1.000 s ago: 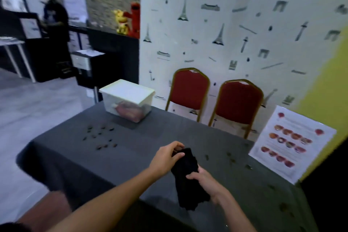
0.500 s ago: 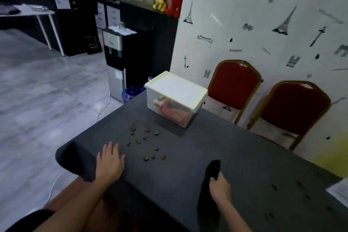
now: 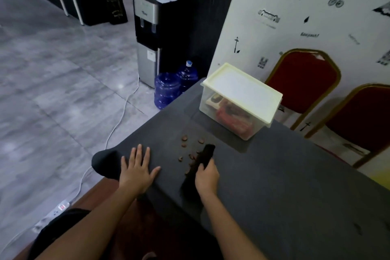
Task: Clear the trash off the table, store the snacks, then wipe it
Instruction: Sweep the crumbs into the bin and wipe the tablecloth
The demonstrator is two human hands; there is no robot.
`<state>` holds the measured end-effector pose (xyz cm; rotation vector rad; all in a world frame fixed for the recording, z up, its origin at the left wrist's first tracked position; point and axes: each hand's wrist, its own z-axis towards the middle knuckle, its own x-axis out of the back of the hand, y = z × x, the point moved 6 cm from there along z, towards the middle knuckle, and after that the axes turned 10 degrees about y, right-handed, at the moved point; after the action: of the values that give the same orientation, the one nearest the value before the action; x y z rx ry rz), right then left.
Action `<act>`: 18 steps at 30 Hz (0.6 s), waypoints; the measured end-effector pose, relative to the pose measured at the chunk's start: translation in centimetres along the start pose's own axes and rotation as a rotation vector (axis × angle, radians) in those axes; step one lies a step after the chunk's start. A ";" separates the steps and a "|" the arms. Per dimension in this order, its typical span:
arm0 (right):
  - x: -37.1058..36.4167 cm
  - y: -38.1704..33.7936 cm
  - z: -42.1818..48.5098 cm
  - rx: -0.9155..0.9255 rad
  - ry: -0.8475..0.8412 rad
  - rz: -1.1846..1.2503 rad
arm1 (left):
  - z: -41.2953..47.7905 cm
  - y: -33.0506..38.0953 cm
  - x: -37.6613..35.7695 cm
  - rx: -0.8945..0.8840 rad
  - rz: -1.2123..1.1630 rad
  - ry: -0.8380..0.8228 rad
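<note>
My right hand (image 3: 205, 176) is clenched around a black cloth (image 3: 200, 164), which lies pressed on the grey table (image 3: 285, 186). My left hand (image 3: 137, 170) is released, palm flat and fingers spread near the table's corner, at nine o'clock of the cloth. Brown crumbs (image 3: 191, 148) lie scattered at eleven o'clock of the cloth, some touching its edge. A lidded clear container (image 3: 240, 100) holding snacks stands at one o'clock.
</note>
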<state>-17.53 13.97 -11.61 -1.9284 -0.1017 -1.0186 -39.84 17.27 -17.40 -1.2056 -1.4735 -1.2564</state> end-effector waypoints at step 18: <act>3.2 -2.8 10.7 0.271 0.086 -0.444 | -0.7 0.2 0.9 0.010 0.061 -0.037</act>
<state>-10.15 22.60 -9.98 -1.6443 -0.6098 -1.3003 -39.84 16.69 -16.41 -1.2641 -1.4571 -1.1906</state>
